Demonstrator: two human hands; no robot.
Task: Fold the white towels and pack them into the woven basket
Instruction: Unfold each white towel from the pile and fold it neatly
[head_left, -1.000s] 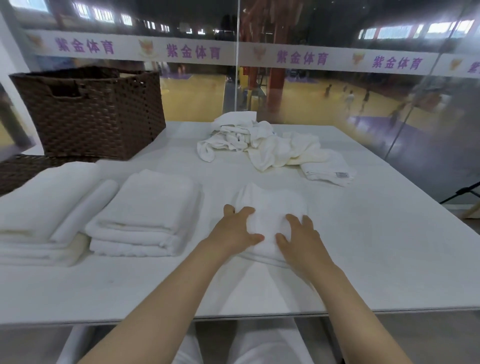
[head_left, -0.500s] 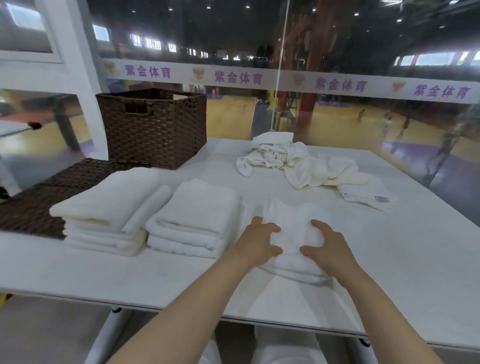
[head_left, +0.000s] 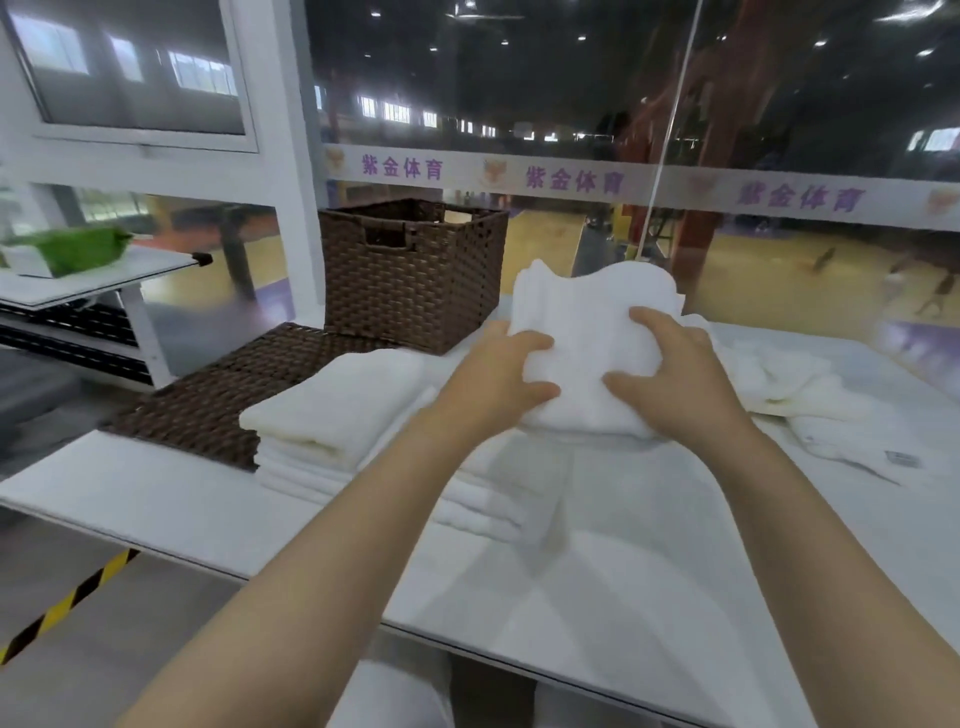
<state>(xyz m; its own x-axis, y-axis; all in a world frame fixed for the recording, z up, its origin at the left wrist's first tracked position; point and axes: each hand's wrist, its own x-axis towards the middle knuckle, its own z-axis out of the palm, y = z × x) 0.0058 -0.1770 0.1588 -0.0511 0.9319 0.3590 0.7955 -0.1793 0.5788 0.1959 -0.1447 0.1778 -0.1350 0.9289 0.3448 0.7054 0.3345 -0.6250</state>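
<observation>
The folded towel (head_left: 582, 343) is up off the table (head_left: 649, 561), carried between both hands in front of the person, just right of the woven basket (head_left: 410, 273). The left hand (head_left: 493, 384) grips its left side with the thumb over the near edge and fingers curled on top; the right hand (head_left: 675, 374) clamps the opposite side the same way. Holding it from both sides looks meant to keep the layers pressed together so the fold does not spring open in the air — the far edge already bulges up a little.

The basket stands open-topped at the far left of the table, its handle cut-out facing the camera, with a flat piece of brown weave (head_left: 223, 405) lying before it — whether that is a lid or a mat cannot be told. On the near side of it rests a stack of folded towels (head_left: 337, 415), partly on the weave, and a second folded stack (head_left: 483, 504) shows under the left forearm; both seem parked near the basket for loading. To the right, behind the right hand, lies a loose heap of unfolded towels (head_left: 810, 395), so folding is judged unfinished. The likely next move is to carry the held towel left, over the basket rim
</observation>
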